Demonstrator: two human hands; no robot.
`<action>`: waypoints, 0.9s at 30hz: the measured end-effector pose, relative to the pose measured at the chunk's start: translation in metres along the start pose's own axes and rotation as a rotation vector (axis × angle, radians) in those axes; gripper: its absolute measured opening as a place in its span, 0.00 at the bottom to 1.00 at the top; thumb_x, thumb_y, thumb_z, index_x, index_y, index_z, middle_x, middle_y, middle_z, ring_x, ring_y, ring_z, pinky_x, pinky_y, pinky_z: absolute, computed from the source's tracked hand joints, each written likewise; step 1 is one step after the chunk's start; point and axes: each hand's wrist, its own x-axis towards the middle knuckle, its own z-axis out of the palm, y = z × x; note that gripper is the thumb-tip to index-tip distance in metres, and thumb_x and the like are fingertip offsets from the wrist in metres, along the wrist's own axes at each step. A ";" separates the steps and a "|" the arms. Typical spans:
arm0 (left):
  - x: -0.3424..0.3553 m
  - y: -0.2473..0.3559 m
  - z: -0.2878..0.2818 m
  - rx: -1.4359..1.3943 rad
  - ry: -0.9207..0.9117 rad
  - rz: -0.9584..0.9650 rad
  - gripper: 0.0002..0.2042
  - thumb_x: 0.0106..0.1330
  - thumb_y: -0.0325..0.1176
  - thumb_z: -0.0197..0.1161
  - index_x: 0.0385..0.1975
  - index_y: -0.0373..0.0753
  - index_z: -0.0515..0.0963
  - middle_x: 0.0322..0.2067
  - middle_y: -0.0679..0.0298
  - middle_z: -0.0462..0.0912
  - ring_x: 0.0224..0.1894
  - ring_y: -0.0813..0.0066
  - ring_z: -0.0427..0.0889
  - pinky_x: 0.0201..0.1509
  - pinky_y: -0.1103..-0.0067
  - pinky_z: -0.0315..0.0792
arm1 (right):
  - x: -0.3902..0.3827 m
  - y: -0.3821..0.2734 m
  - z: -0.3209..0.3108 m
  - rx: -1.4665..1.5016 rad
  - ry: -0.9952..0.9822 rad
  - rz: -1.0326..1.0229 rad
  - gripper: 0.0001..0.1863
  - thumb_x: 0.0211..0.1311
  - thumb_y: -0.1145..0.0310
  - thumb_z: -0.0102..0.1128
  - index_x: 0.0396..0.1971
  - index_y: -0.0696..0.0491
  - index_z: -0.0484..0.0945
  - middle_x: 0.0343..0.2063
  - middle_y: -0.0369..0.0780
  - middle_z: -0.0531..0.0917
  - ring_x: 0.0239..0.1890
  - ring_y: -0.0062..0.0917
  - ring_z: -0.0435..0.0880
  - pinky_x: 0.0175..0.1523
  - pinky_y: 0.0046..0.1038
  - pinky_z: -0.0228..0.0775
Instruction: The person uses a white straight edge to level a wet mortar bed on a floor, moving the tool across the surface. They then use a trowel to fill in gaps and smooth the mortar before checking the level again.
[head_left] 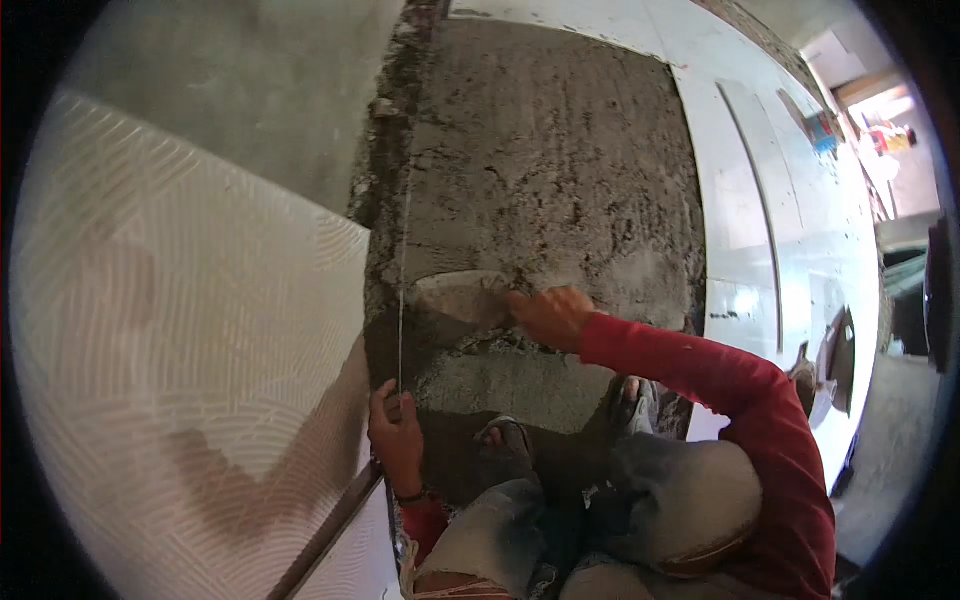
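My right hand [555,318] is wrapped round the handle of a trowel [462,298]. The broad blade points left and rests on the grey wet mortar bed [560,160], its tip close to a taut string [404,250]. That thin pale string runs along the bed's left edge, down to my left hand [397,440]. There the fingers are bent and pinched about its near end, beside the edge of a wall tile. Both arms wear red sleeves. My feet, in sandals, stand on the near part of the mortar.
Glossy wall tiles [190,300] with wavy relief rise at the left, below bare grey plaster [250,90]. White floor tiles [740,230] border the mortar at right and far side. On them lie a long thin strip [755,190] and dark tools [838,360] near my right elbow.
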 end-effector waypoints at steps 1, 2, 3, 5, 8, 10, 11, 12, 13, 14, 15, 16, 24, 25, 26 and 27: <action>-0.001 0.003 -0.002 0.016 -0.009 -0.035 0.17 0.68 0.38 0.61 0.54 0.41 0.75 0.36 0.57 0.84 0.34 0.69 0.83 0.38 0.73 0.75 | -0.010 0.014 0.010 0.011 -0.013 0.020 0.14 0.65 0.71 0.50 0.49 0.57 0.72 0.24 0.45 0.84 0.26 0.37 0.86 0.25 0.36 0.76; -0.001 0.003 -0.003 0.034 -0.015 -0.071 0.17 0.68 0.38 0.61 0.54 0.41 0.75 0.37 0.57 0.84 0.35 0.68 0.83 0.38 0.73 0.75 | -0.018 0.036 0.026 0.002 0.133 0.122 0.13 0.66 0.69 0.48 0.48 0.58 0.71 0.21 0.45 0.81 0.22 0.37 0.83 0.23 0.37 0.73; -0.001 0.004 0.001 0.027 -0.032 -0.073 0.17 0.68 0.38 0.61 0.54 0.41 0.75 0.37 0.57 0.84 0.35 0.68 0.83 0.38 0.73 0.75 | -0.027 0.061 0.037 -0.025 0.282 0.221 0.13 0.68 0.67 0.46 0.46 0.60 0.71 0.18 0.45 0.79 0.18 0.36 0.81 0.20 0.39 0.70; 0.001 0.004 0.004 0.075 -0.041 0.006 0.18 0.68 0.39 0.61 0.55 0.41 0.75 0.38 0.57 0.84 0.36 0.68 0.83 0.39 0.73 0.75 | -0.047 0.107 0.066 0.065 0.316 0.304 0.14 0.68 0.67 0.46 0.46 0.60 0.71 0.18 0.45 0.79 0.18 0.36 0.80 0.21 0.39 0.70; 0.003 0.002 0.013 0.064 -0.063 0.054 0.18 0.68 0.38 0.60 0.55 0.39 0.75 0.36 0.57 0.83 0.36 0.70 0.82 0.40 0.74 0.75 | -0.063 0.106 0.131 -0.300 0.306 0.095 0.15 0.66 0.68 0.49 0.48 0.59 0.71 0.23 0.45 0.81 0.22 0.37 0.82 0.23 0.39 0.73; 0.006 0.005 0.008 0.073 -0.082 -0.026 0.18 0.68 0.37 0.60 0.54 0.38 0.75 0.37 0.56 0.83 0.36 0.71 0.81 0.40 0.74 0.74 | -0.055 0.011 0.101 0.079 0.115 0.253 0.15 0.64 0.68 0.52 0.47 0.59 0.72 0.27 0.45 0.83 0.29 0.39 0.86 0.26 0.39 0.77; 0.006 0.012 0.011 0.073 -0.095 -0.097 0.17 0.68 0.37 0.60 0.54 0.36 0.75 0.37 0.56 0.82 0.36 0.72 0.80 0.40 0.75 0.74 | -0.062 -0.015 0.080 0.322 0.040 0.384 0.13 0.64 0.69 0.51 0.45 0.59 0.72 0.26 0.45 0.83 0.30 0.39 0.87 0.27 0.40 0.78; 0.006 0.009 0.013 0.076 -0.121 -0.082 0.17 0.68 0.37 0.60 0.54 0.36 0.75 0.37 0.56 0.82 0.36 0.72 0.80 0.40 0.75 0.74 | -0.063 -0.016 0.077 0.332 0.044 0.413 0.13 0.64 0.69 0.51 0.45 0.59 0.72 0.26 0.45 0.83 0.30 0.39 0.87 0.27 0.40 0.78; 0.007 0.001 0.012 0.072 -0.108 0.007 0.17 0.68 0.36 0.61 0.53 0.35 0.75 0.38 0.55 0.81 0.36 0.73 0.79 0.40 0.75 0.73 | -0.063 -0.014 0.074 0.311 0.135 0.385 0.11 0.64 0.69 0.51 0.43 0.58 0.73 0.24 0.45 0.83 0.29 0.39 0.87 0.27 0.41 0.78; 0.010 -0.006 0.014 0.065 -0.097 0.096 0.18 0.68 0.36 0.61 0.53 0.34 0.75 0.40 0.55 0.80 0.36 0.74 0.78 0.40 0.76 0.73 | -0.067 -0.009 0.074 0.287 0.226 0.358 0.09 0.64 0.69 0.50 0.40 0.58 0.73 0.22 0.45 0.83 0.28 0.39 0.87 0.27 0.41 0.78; 0.014 -0.009 0.015 0.016 -0.114 0.135 0.18 0.68 0.36 0.61 0.54 0.34 0.74 0.42 0.54 0.79 0.37 0.72 0.78 0.41 0.75 0.73 | -0.073 -0.003 0.082 0.308 0.222 0.371 0.09 0.64 0.69 0.50 0.40 0.58 0.73 0.22 0.45 0.83 0.28 0.39 0.87 0.27 0.41 0.78; 0.012 -0.011 0.014 0.033 -0.131 0.139 0.18 0.68 0.36 0.61 0.54 0.34 0.74 0.42 0.54 0.79 0.37 0.72 0.78 0.41 0.75 0.73 | -0.083 0.007 0.096 0.223 0.291 0.423 0.08 0.64 0.69 0.50 0.38 0.57 0.72 0.21 0.46 0.83 0.27 0.39 0.87 0.27 0.41 0.78; 0.015 0.052 0.024 0.115 -0.083 0.208 0.20 0.67 0.36 0.61 0.58 0.40 0.72 0.53 0.53 0.76 0.58 0.56 0.73 0.62 0.64 0.66 | -0.133 0.053 0.138 0.157 0.418 0.689 0.08 0.64 0.67 0.49 0.37 0.56 0.69 0.20 0.47 0.82 0.23 0.42 0.85 0.25 0.43 0.76; 0.014 0.054 0.021 0.107 -0.076 0.215 0.20 0.67 0.36 0.61 0.58 0.40 0.72 0.53 0.53 0.76 0.58 0.56 0.73 0.62 0.64 0.66 | -0.140 0.057 0.140 0.151 0.429 0.688 0.08 0.64 0.67 0.49 0.37 0.56 0.69 0.20 0.47 0.82 0.23 0.42 0.85 0.25 0.43 0.76; 0.014 0.054 0.017 0.081 -0.085 0.233 0.20 0.68 0.36 0.61 0.58 0.39 0.72 0.55 0.51 0.76 0.59 0.56 0.73 0.63 0.64 0.66 | -0.147 0.061 0.140 0.153 0.428 0.749 0.07 0.64 0.67 0.50 0.35 0.55 0.71 0.21 0.47 0.82 0.25 0.41 0.86 0.27 0.42 0.77; 0.012 0.054 0.015 0.046 -0.096 0.247 0.20 0.68 0.35 0.60 0.58 0.37 0.71 0.56 0.50 0.75 0.60 0.55 0.72 0.63 0.64 0.66 | -0.157 0.067 0.139 0.145 0.423 0.812 0.06 0.63 0.68 0.50 0.33 0.54 0.74 0.22 0.47 0.83 0.27 0.40 0.87 0.30 0.42 0.79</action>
